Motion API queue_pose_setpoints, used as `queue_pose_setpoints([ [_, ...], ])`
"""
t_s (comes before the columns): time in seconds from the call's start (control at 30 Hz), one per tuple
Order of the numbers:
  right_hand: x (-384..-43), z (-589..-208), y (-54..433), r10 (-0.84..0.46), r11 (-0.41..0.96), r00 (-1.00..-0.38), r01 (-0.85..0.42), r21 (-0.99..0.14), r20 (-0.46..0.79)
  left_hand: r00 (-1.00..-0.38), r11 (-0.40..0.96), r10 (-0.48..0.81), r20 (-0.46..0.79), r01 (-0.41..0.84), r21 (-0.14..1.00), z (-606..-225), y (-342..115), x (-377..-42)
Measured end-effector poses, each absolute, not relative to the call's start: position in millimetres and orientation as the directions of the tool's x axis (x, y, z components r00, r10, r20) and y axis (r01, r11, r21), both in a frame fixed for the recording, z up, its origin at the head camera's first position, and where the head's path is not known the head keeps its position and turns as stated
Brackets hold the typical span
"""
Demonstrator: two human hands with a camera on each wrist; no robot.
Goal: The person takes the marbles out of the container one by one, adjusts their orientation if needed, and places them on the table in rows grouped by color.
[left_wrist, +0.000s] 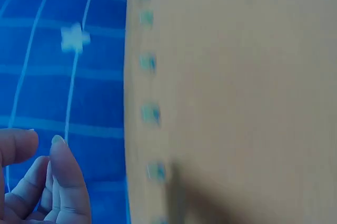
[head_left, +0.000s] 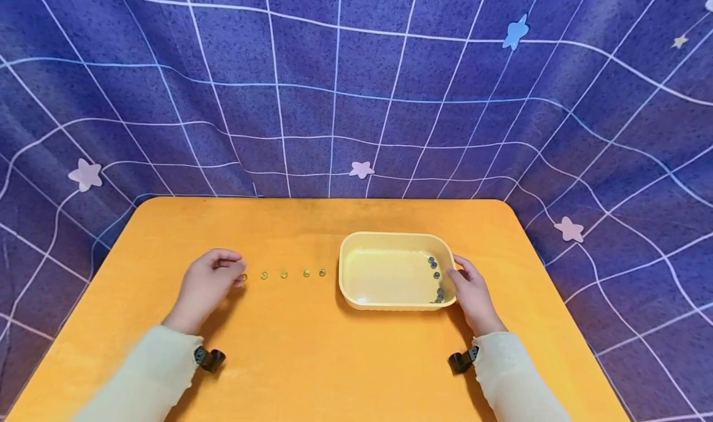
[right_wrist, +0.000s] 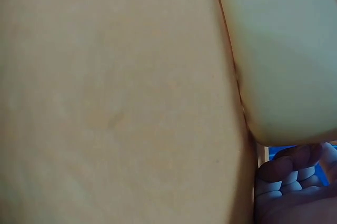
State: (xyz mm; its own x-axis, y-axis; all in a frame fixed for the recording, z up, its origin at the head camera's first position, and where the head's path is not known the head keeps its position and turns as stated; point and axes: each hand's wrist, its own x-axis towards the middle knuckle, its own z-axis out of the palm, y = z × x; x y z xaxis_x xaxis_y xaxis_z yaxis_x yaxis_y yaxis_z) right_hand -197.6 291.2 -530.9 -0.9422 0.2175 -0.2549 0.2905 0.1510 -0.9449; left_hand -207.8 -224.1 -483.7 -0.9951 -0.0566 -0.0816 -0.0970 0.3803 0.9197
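Note:
A pale yellow plastic basin (head_left: pixel 356 295) sits on the table, with several dark marbles (head_left: pixel 437 275) gathered along its right end. My right hand (head_left: pixel 473 292) holds that end, thumb over the rim and fingers outside the wall; curled fingers (right_wrist: pixel 276 170) show beside the basin in the right wrist view. Left of the basin, several small glass marbles (head_left: pixel 284 275) lie spaced in a row. My left hand (head_left: pixel 208 286) is at the row's left end, close to the leftmost marble (head_left: pixel 244 277). Its thumb and fingertips are apart in the left wrist view, with nothing visible between them.
The orange-yellow table (head_left: pixel 312 360) has a far edge that meets a blue curtain (head_left: pixel 312 112) with grid lines and stars. The curtain also hangs along both sides. A black wrist camera (head_left: pixel 209 358) is strapped at the left sleeve, another (head_left: pixel 463 360) at the right.

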Motion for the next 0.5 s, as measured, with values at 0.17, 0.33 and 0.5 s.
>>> queue_pose_setpoints([
  [0.17,-197,-530,290,0.207,0.147,-0.944,0.289,-0.946,-0.256,-0.994,0.354,0.061,-0.089,-0.062,0.933,-477,-179,-202],
  [0.33,-196,-528,290,0.209,0.150,-0.944,0.290,-0.945,-0.256,-0.985,0.338,0.170,-0.030,0.030,0.941,-466,-134,-202],
  [0.5,-197,-529,289,0.211,0.157,-0.946,0.282,-0.946,-0.247,-0.966,0.326,0.256,0.035,0.120,0.938,-449,-91,-207],
])
